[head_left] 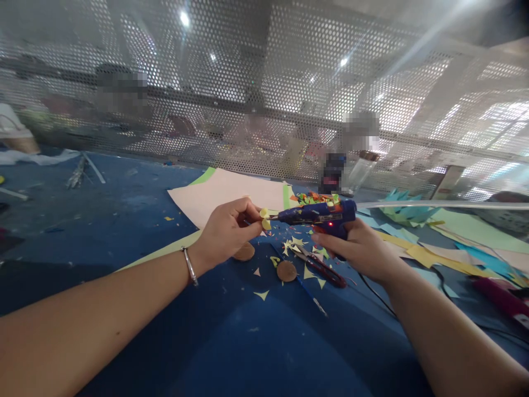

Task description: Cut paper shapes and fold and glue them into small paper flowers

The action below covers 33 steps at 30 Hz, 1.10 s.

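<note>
One glue gun (320, 214) is held in the right hand (359, 248), with the fingers (330, 242) wrapped tight around its grip. A small red light is lit on its side. One small yellow piece (265, 218) is pinched between the fingers (252, 216) of the left hand (226, 231), which are closed on it. The gun's tip is right at the yellow piece, above the blue desk (256, 342).

Two brown discs (286, 271) are seen on the desk under the hands, one partly hidden by the left hand. One pair of red scissors (320, 267) is laid just beside them. Many little yellow scraps (261, 295) are scattered around; they are too many and too small to be counted. One big pink sheet (223, 193) is laid behind the hands. More paper sheets (438, 242) in teal, green and yellow are piled to the right. A mesh wall (264, 82) is stood along the back of the desk.
</note>
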Available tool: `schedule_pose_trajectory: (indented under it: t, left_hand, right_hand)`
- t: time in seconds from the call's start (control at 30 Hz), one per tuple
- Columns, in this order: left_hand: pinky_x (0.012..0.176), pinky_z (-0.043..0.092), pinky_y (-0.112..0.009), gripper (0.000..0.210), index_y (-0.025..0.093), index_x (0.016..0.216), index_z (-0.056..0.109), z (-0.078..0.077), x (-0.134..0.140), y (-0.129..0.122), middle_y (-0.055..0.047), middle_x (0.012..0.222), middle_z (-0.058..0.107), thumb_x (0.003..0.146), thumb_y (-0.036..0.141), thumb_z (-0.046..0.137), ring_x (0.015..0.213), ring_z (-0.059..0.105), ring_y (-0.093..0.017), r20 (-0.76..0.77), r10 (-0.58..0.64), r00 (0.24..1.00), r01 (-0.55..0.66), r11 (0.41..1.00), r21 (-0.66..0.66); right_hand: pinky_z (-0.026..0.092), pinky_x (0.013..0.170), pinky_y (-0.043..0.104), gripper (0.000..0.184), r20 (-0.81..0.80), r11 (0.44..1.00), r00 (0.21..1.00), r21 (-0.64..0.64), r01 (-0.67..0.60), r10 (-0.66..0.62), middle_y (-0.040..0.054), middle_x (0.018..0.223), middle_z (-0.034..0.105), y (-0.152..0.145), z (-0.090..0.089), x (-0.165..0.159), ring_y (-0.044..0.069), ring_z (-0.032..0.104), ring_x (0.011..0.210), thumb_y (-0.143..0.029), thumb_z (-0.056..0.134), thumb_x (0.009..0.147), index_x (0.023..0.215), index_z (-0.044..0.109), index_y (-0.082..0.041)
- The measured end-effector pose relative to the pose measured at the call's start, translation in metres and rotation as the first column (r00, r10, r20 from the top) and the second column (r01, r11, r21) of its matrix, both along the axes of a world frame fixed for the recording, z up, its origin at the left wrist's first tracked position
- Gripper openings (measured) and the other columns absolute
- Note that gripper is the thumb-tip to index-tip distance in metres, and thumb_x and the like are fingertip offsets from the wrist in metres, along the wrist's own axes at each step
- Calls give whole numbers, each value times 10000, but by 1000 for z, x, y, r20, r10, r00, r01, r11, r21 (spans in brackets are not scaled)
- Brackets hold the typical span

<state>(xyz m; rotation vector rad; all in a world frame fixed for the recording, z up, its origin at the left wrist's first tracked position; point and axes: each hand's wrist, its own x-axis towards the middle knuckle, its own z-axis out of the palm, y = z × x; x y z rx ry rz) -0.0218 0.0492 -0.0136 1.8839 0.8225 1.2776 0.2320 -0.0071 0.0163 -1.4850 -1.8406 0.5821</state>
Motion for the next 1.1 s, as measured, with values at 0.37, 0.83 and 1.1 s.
schedule_pose_trajectory:
  t: [0.37, 0.83, 1.1]
  left_hand:
    - [602, 462, -255, 80, 184, 744, 592, 1, -2, 0, 3, 748, 626, 768, 156, 663, 654, 563, -116, -75, 19, 997, -14, 998, 66]
    - [582, 550, -245, 96, 178, 811, 621, 6, 2, -6, -11, 771, 706, 775, 148, 704, 638, 652, -124, 84, 77, 994, -85, 991, 99]
    - [649, 562, -257, 97, 191, 831, 619, 4, 0, -11, -16, 838, 702, 791, 164, 703, 727, 668, -137, 21, 78, 997, -81, 967, 241]
  right_hand:
    - [371, 440, 234, 308, -47, 999, 999, -31, -10, 8, -11, 527, 559, 0, 2, 0, 109, 496, 474, -416, 718, 807, 647, 603, -180]
    - [388, 350, 220, 435, -252, 938, 961, -347, 17, -110, -22, 499, 539, 24, -15, 26, 115, 528, 411, -592, 702, 784, 736, 624, -167]
    - [322, 468, 281, 549, 505, 932, 836, -152, 329, -212, 27, 519, 554, 41, -24, 41, 155, 522, 480, -646, 574, 833, 510, 521, -205]
